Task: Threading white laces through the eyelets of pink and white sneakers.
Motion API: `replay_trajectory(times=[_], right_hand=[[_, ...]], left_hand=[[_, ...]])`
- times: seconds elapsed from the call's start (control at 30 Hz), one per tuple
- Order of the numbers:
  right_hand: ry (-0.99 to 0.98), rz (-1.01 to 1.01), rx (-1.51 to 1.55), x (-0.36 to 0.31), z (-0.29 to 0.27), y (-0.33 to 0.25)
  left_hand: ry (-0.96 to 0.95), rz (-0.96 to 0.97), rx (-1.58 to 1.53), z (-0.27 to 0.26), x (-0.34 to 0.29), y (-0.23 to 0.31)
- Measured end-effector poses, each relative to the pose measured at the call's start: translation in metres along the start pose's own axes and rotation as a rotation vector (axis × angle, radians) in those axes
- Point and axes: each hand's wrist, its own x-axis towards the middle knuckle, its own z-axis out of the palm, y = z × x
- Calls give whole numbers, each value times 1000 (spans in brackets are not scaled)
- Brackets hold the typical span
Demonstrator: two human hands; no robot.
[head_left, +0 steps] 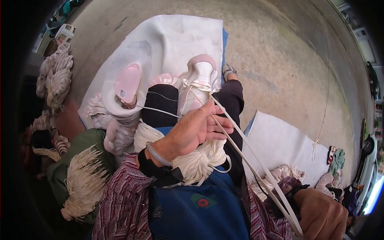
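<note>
My right grip (323, 213) clenches the white lace (291, 218); whether my left grip (196, 127) pinches it, I cannot tell. The shoe (203, 73) sits by my knees (160, 110); I should pull evenly, without twisting.

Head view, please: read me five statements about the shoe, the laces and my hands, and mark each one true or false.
1. Pale lace strands stretch from the shoe to the right hand. True.
2. The shoe is all black. False: it is white and pink.
3. A bundle of cream laces lies on the lap. True.
4. The left hand is farther from the shoe than the right. False: it is the nearer one.
5. The apron is bright yellow. False: it is blue.
</note>
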Motion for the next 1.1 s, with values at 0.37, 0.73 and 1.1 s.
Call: replay_trajectory(times=[0.37,0.73,1.1], right_hand=[[734,1207,-825,-58,-26,63],[215,1191,-1585,-89,-93,196],[290,1139,-1454,-89,-104,197]], left_hand=[[64,-9,460,-21,-31,5],[174,178,370,-12,-39,22],[-158,0,813,-3,-80,-14]])
